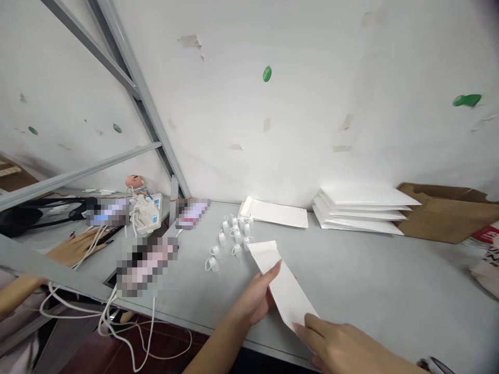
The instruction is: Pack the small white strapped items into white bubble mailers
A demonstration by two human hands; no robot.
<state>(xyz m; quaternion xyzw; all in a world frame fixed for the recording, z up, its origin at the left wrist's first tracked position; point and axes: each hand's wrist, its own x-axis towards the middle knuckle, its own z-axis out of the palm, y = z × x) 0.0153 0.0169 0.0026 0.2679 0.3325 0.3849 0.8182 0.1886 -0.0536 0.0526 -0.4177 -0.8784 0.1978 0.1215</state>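
Observation:
A long white padded envelope [289,291] is held between both hands, tilted above the front of the grey table. My left hand [260,297] grips its left edge, thumb on top and fingers underneath. At the near end my right hand [325,335] pinches the lower corner. The flap end points away from me, towards a group of several small white-capped dropper bottles [236,234] standing on the table. Behind those bottles lies another white envelope [278,212], flat near the wall.
A stack of white envelopes [360,208] and a brown cardboard box [444,213] stand at the back right. Left are blurred phones [148,266], a white power strip [150,213], cables and a metal frame [144,104]. Another person's hand [78,249] rests at far left.

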